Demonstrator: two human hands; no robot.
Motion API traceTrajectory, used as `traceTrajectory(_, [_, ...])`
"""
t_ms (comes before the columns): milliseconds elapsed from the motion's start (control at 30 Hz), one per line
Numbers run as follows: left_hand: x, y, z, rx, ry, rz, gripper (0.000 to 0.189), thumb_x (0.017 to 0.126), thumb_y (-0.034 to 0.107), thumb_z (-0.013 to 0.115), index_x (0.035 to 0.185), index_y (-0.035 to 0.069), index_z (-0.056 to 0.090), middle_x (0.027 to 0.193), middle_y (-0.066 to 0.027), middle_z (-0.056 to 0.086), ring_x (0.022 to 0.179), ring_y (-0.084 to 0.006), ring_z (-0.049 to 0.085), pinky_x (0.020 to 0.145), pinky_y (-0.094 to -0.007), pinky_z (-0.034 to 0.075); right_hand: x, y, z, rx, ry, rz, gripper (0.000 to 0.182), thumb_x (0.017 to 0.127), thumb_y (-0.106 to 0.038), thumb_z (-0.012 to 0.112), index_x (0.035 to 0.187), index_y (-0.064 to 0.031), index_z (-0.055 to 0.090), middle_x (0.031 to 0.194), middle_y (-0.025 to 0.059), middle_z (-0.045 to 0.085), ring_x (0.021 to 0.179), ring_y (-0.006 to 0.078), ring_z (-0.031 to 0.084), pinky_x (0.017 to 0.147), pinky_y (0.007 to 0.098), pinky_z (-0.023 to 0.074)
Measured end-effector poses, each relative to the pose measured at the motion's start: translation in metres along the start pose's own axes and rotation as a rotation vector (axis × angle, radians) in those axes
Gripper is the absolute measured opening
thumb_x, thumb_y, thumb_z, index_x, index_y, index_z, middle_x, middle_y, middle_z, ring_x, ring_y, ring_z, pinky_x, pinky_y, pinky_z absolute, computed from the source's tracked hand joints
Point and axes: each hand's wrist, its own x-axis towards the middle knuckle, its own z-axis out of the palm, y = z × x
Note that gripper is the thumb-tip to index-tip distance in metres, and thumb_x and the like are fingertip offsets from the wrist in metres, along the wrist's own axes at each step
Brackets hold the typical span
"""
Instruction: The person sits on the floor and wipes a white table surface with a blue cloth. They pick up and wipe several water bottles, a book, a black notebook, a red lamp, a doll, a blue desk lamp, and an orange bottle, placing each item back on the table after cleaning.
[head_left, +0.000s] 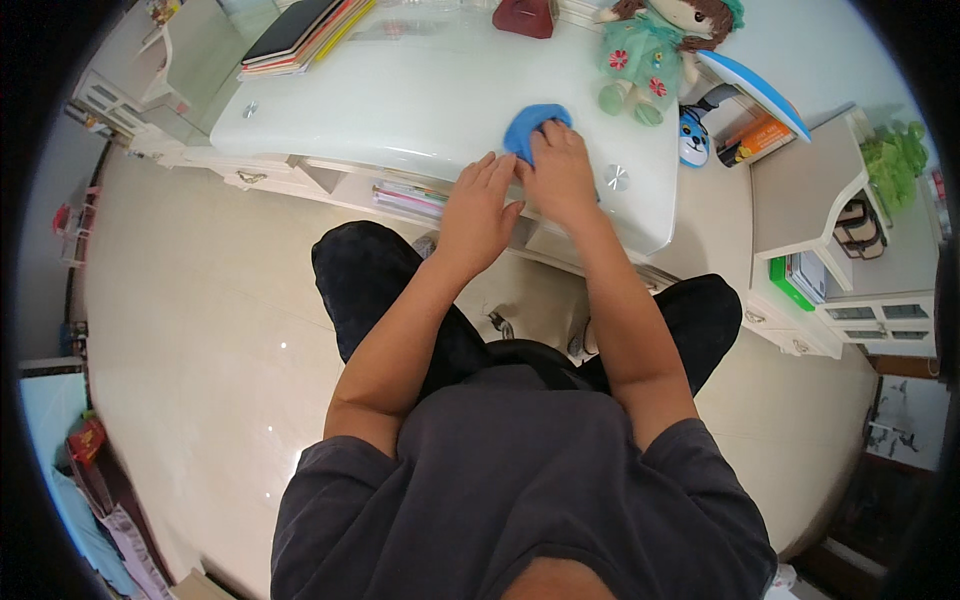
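A blue cloth lies bunched on the white glass-topped desk, towards its right part. My right hand rests on the cloth's right side, fingers bent over it; whether they grip it or only press it, I cannot tell. Beside it, at the desk's front edge, my left hand lies palm down with its fingers extended, the fingertips close to the cloth and to my right hand. It holds nothing that I can see.
A stack of notebooks lies at the back left. A dark red object stands at the back, and a doll in a green dress sits at the right. Beyond it are a blue-and-white lamp and a shelf unit. Books fill an under-desk compartment.
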Motion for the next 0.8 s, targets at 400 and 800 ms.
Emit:
traceTrajectory(400, [-0.005,-0.009,0.006,0.220,0.112,0.029,0.049,0.083,0.022,0.079,0.126,0.002,0.064,0.133,-0.0200,0.058,0.123,-0.0398,0.053,0.102,-0.0464,0.045,-0.022,0.011,-0.017,0.082,0.027,0.009,0.033,0.087,-0.020,0.067,0.111,0.0024,0.068,0.127,0.0179,0.064,0.125,0.0372,0.055,0.109,0.0453,0.0423])
traceTrajectory(800, [0.006,0.000,0.013,0.187,0.133,-0.019,0.039,0.080,0.018,0.080,0.113,0.003,0.067,0.120,-0.0175,0.061,0.112,-0.0376,0.055,0.092,-0.0472,0.047,-0.028,0.090,-0.030,-0.043,0.021,0.292,0.038,0.092,-0.023,0.065,0.113,0.0076,0.066,0.130,0.0260,0.061,0.124,0.0434,0.055,0.108,0.0466,0.0428])
